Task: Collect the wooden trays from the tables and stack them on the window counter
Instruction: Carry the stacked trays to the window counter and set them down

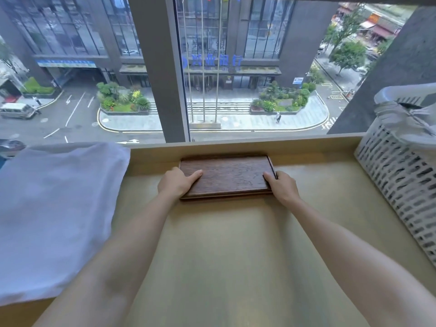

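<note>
A dark brown wooden tray (pixel 227 175) lies flat on the pale window counter (pixel 226 244), close to the back ledge. A second tray edge shows just beneath it at the front. My left hand (pixel 175 184) grips the tray's left end, thumb on top. At the tray's right end my right hand (pixel 282 186) holds it the same way, thumb over the rim. Both forearms reach forward across the counter.
A white pillow (pixel 54 215) covers the counter's left side. A white perforated plastic basket (pixel 401 180) with white hangers stands at the right. The window glass and a grey frame post (pixel 162 90) rise right behind the tray.
</note>
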`<control>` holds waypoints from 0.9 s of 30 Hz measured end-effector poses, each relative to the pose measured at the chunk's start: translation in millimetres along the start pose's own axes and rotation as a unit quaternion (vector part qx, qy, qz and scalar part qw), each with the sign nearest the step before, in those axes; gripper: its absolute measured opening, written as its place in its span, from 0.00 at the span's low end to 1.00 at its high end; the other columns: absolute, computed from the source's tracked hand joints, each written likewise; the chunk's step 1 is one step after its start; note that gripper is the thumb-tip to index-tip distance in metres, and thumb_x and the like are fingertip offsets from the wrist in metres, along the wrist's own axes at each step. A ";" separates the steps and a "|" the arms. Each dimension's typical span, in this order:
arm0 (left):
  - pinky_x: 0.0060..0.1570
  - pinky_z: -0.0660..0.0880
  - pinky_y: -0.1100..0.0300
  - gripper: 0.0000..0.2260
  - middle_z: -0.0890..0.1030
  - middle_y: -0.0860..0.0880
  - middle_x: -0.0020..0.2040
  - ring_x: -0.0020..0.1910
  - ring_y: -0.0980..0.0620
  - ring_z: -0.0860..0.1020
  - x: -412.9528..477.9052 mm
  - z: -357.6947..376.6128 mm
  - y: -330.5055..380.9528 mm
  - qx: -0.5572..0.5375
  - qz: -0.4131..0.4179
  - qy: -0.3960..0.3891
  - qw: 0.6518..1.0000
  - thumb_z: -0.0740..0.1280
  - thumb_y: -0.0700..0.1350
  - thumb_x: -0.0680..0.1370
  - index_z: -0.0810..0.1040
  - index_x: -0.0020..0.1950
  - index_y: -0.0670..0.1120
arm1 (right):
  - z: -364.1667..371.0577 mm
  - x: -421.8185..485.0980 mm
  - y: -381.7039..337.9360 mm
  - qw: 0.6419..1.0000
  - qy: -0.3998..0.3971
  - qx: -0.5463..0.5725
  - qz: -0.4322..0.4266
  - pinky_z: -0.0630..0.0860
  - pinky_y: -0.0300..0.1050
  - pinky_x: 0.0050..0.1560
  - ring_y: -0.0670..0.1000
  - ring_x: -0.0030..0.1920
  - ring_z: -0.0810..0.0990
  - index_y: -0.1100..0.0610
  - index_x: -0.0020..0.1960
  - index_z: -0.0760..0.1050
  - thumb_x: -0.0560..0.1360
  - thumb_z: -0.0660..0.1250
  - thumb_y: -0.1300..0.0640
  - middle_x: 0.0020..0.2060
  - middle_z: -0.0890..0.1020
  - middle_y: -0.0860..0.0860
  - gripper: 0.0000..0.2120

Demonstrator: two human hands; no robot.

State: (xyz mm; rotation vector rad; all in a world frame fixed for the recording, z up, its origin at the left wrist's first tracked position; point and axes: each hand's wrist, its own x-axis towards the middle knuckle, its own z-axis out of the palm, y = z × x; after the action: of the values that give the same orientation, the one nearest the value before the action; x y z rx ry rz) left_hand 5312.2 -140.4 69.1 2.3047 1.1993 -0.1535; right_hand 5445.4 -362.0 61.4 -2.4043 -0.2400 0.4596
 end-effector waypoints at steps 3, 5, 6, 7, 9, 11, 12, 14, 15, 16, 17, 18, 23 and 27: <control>0.50 0.73 0.53 0.33 0.78 0.40 0.61 0.60 0.40 0.76 2.0 -2.2 4.6 0.028 0.011 0.005 1.000 0.59 0.67 0.73 0.74 0.59 0.38 | -1.9 5.9 -3.3 1.000 -0.009 0.017 0.002 0.65 0.44 0.45 0.61 0.55 0.77 0.66 0.54 0.76 0.78 0.59 0.50 0.54 0.80 0.62 0.19; 0.48 0.72 0.54 0.34 0.78 0.40 0.61 0.60 0.40 0.76 3.5 -4.0 7.1 0.052 0.019 0.008 0.998 0.58 0.67 0.74 0.74 0.59 0.38 | -2.4 10.1 -4.5 1.000 -0.008 0.022 0.001 0.65 0.44 0.45 0.61 0.54 0.77 0.67 0.53 0.77 0.77 0.60 0.50 0.54 0.80 0.63 0.19; 0.47 0.71 0.54 0.34 0.78 0.40 0.60 0.60 0.40 0.76 4.9 -4.9 8.0 0.061 0.021 0.009 0.998 0.57 0.67 0.74 0.74 0.60 0.37 | -2.4 12.5 -5.0 1.000 -0.009 0.019 0.000 0.66 0.44 0.45 0.61 0.54 0.77 0.67 0.52 0.77 0.77 0.61 0.50 0.53 0.79 0.63 0.19; 0.47 0.72 0.54 0.35 0.78 0.40 0.60 0.60 0.40 0.76 6.6 -5.7 8.4 0.066 0.022 0.009 0.998 0.57 0.68 0.73 0.74 0.60 0.37 | -2.7 14.7 -5.8 1.000 -0.014 0.015 0.001 0.66 0.44 0.45 0.61 0.53 0.77 0.67 0.51 0.77 0.77 0.61 0.49 0.53 0.79 0.63 0.19; 0.50 0.73 0.53 0.35 0.78 0.40 0.61 0.60 0.40 0.76 9.4 -6.4 8.8 0.066 0.019 0.007 0.998 0.57 0.69 0.73 0.73 0.60 0.38 | -4.9 17.6 -8.0 1.000 -0.028 -0.001 -0.002 0.67 0.45 0.42 0.59 0.49 0.76 0.65 0.44 0.75 0.77 0.61 0.50 0.47 0.79 0.60 0.17; 0.52 0.74 0.52 0.36 0.78 0.39 0.62 0.61 0.39 0.75 10.0 -6.8 9.5 0.063 0.018 0.003 0.998 0.57 0.68 0.73 0.73 0.62 0.37 | -7.7 18.7 -10.4 0.999 -0.035 -0.017 -0.001 0.64 0.45 0.33 0.56 0.43 0.72 0.60 0.35 0.69 0.77 0.62 0.51 0.39 0.75 0.56 0.16; 0.54 0.74 0.52 0.36 0.77 0.39 0.62 0.62 0.39 0.75 9.6 -6.8 9.8 0.060 0.018 0.000 0.998 0.58 0.68 0.73 0.71 0.63 0.37 | -9.0 19.5 -11.0 0.999 -0.036 -0.022 -0.001 0.63 0.45 0.32 0.56 0.42 0.72 0.59 0.35 0.67 0.77 0.62 0.51 0.38 0.74 0.55 0.17; 0.56 0.73 0.51 0.37 0.76 0.38 0.64 0.63 0.38 0.74 8.3 -7.3 10.7 0.050 0.013 -0.001 0.999 0.59 0.68 0.73 0.68 0.66 0.37 | -10.8 20.6 -11.7 0.999 -0.037 -0.025 0.003 0.62 0.45 0.32 0.56 0.41 0.72 0.60 0.35 0.66 0.77 0.62 0.50 0.36 0.73 0.55 0.17; 0.57 0.73 0.51 0.38 0.76 0.38 0.64 0.64 0.38 0.74 8.3 -7.7 10.7 0.042 0.010 -0.001 0.999 0.59 0.67 0.73 0.66 0.67 0.37 | -11.1 21.0 -11.9 0.999 -0.039 -0.021 0.003 0.62 0.44 0.31 0.56 0.40 0.71 0.59 0.34 0.65 0.77 0.63 0.50 0.35 0.73 0.55 0.17; 0.58 0.73 0.50 0.38 0.75 0.38 0.64 0.64 0.37 0.73 8.6 -8.4 11.0 0.032 0.008 -0.001 0.999 0.60 0.67 0.73 0.64 0.68 0.37 | -11.1 21.0 -12.1 0.999 -0.040 -0.016 0.004 0.61 0.43 0.31 0.56 0.40 0.71 0.59 0.34 0.65 0.77 0.63 0.50 0.35 0.73 0.55 0.17; 0.58 0.73 0.50 0.38 0.75 0.37 0.64 0.64 0.37 0.73 9.0 -9.1 11.3 0.023 0.007 -0.001 1.000 0.61 0.66 0.72 0.63 0.68 0.37 | -10.8 20.3 -12.7 0.999 -0.042 -0.008 0.007 0.62 0.43 0.31 0.56 0.41 0.72 0.59 0.35 0.66 0.77 0.63 0.50 0.36 0.73 0.55 0.17; 0.58 0.73 0.49 0.38 0.76 0.37 0.64 0.63 0.37 0.74 9.3 -9.8 11.5 0.013 0.007 0.000 1.000 0.63 0.66 0.72 0.63 0.67 0.36 | -10.7 19.2 -13.6 0.999 -0.043 0.000 0.007 0.63 0.44 0.32 0.55 0.41 0.72 0.60 0.38 0.68 0.77 0.63 0.51 0.39 0.74 0.56 0.15; 0.55 0.73 0.50 0.35 0.77 0.37 0.61 0.61 0.37 0.75 6.5 -9.8 11.7 -0.018 0.015 0.006 1.000 0.65 0.62 0.74 0.62 0.66 0.36 | -8.5 17.7 -11.0 0.997 -0.053 0.045 0.015 0.68 0.44 0.45 0.55 0.47 0.75 0.63 0.54 0.75 0.77 0.63 0.51 0.46 0.77 0.56 0.16; 0.49 0.72 0.52 0.32 0.77 0.37 0.60 0.60 0.38 0.75 3.8 -7.4 8.7 -0.042 0.020 0.003 0.999 0.64 0.60 0.75 0.61 0.65 0.36 | -7.3 14.8 -10.8 0.993 -0.056 0.094 0.038 0.69 0.45 0.47 0.55 0.48 0.76 0.64 0.56 0.75 0.76 0.63 0.53 0.47 0.78 0.56 0.15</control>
State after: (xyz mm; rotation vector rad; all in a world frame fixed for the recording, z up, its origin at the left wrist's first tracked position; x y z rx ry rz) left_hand 5320.3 -137.9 77.7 2.2550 1.1393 -0.0801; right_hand 5461.3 -353.8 69.7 -2.2126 -0.1488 0.6258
